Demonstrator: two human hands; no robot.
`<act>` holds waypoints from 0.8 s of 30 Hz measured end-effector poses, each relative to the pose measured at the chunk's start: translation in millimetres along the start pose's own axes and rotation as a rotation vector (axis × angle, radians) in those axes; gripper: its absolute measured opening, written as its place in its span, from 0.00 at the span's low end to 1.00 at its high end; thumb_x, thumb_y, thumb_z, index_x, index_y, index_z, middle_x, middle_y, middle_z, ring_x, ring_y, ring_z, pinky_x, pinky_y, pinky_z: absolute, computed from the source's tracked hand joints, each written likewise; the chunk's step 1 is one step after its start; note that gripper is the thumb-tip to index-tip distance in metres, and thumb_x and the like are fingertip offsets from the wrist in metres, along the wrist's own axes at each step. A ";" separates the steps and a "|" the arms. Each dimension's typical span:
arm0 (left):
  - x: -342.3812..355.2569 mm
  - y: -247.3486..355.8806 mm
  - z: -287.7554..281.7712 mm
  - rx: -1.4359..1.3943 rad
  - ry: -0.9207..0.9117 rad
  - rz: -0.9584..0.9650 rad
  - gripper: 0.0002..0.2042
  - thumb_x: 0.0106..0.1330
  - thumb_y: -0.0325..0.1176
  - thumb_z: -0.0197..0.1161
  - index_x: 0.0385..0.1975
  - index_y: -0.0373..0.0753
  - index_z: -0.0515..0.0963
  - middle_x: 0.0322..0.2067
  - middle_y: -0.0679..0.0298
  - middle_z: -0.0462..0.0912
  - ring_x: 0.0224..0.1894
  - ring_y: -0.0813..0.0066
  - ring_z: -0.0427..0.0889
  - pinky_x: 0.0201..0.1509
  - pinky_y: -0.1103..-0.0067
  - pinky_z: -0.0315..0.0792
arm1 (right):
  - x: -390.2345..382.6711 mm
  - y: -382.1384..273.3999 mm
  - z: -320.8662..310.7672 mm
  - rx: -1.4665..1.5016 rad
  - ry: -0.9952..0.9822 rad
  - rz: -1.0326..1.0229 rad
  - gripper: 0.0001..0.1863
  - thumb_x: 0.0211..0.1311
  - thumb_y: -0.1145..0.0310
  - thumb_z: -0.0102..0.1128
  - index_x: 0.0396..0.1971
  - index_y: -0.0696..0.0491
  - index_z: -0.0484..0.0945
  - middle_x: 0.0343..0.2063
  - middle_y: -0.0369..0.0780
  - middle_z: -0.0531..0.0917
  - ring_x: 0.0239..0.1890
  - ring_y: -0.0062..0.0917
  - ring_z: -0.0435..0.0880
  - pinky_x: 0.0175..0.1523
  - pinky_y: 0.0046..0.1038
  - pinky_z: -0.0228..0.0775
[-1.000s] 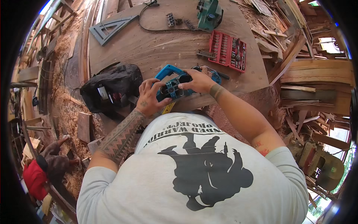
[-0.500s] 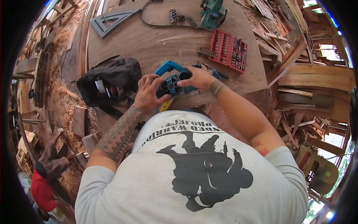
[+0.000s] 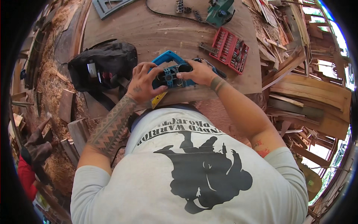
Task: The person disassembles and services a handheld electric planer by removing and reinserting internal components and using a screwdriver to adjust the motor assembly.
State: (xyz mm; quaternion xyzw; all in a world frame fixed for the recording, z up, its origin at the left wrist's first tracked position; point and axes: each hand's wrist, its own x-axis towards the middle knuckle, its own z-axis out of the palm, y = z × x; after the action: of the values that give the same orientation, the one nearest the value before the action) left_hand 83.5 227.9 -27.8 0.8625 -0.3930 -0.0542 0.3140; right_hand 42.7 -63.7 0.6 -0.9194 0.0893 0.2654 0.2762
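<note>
At the table's near edge, a blue power tool (image 3: 174, 75) lies with its ribbed inner side and round openings showing. My left hand (image 3: 143, 83) grips its left end, thumb at the near edge and fingers over the far side. From the other end my right hand (image 3: 202, 73) holds it, the thumb pressed on the face. A blue looped handle (image 3: 166, 56) rises on the far side. Under the tool near my left thumb, a yellow piece (image 3: 159, 100) sticks out. A dark-handled tool (image 3: 220, 71) lies partly hidden beyond my right hand.
An open black bag (image 3: 108, 63) sits left of my hands. Beyond the right hand are a red socket set case (image 3: 228, 50) and a green power tool (image 3: 220, 13). A grey triangular square (image 3: 110, 6) lies far left. Lumber (image 3: 309, 93) is stacked right; a person in red (image 3: 27, 175) is lower left.
The view has shifted, so the bag, square and case sit higher in the picture. Both hands keep their hold on the blue tool, with only slight finger movement.
</note>
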 end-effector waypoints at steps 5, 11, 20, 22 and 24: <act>-0.5 -3.8 3.8 -0.004 -0.001 0.006 0.31 0.61 0.48 0.80 0.62 0.46 0.78 0.63 0.55 0.73 0.71 0.50 0.66 0.77 0.53 0.60 | 7.7 13.2 5.4 0.102 -0.039 -0.041 0.46 0.64 0.39 0.75 0.75 0.52 0.74 0.59 0.49 0.88 0.66 0.41 0.83 0.74 0.37 0.67; -0.4 -4.3 5.7 -0.002 -0.019 -0.008 0.32 0.61 0.50 0.79 0.63 0.47 0.79 0.64 0.54 0.73 0.72 0.49 0.66 0.78 0.53 0.58 | 2.7 2.0 -3.0 0.100 -0.060 -0.032 0.44 0.66 0.42 0.75 0.75 0.52 0.74 0.60 0.50 0.87 0.66 0.40 0.84 0.73 0.35 0.69; 4.8 2.4 1.8 -0.007 -0.021 0.005 0.32 0.59 0.47 0.81 0.62 0.45 0.79 0.62 0.56 0.74 0.71 0.50 0.67 0.77 0.55 0.62 | 11.4 34.6 11.2 0.133 0.005 -0.039 0.45 0.63 0.35 0.69 0.76 0.43 0.74 0.65 0.50 0.85 0.78 0.62 0.64 0.84 0.58 0.39; 3.9 0.1 0.4 0.005 -0.027 -0.004 0.32 0.59 0.46 0.81 0.62 0.44 0.79 0.62 0.56 0.74 0.71 0.50 0.67 0.77 0.55 0.62 | 10.2 25.0 6.7 0.286 -0.025 -0.076 0.44 0.62 0.36 0.70 0.75 0.43 0.75 0.65 0.51 0.84 0.78 0.64 0.61 0.83 0.59 0.39; 2.8 -0.2 1.8 -0.003 -0.031 -0.005 0.32 0.58 0.45 0.81 0.62 0.43 0.79 0.61 0.56 0.74 0.71 0.51 0.68 0.77 0.55 0.63 | -1.7 9.2 4.7 0.020 0.027 0.033 0.47 0.57 0.35 0.73 0.74 0.45 0.76 0.67 0.52 0.82 0.78 0.63 0.62 0.84 0.55 0.44</act>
State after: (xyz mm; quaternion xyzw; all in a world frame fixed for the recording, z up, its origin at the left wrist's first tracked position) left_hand 84.9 225.1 -29.0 0.8621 -0.3954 -0.0690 0.3093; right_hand 36.3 -68.7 -6.1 -0.9185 0.1107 0.2566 0.2799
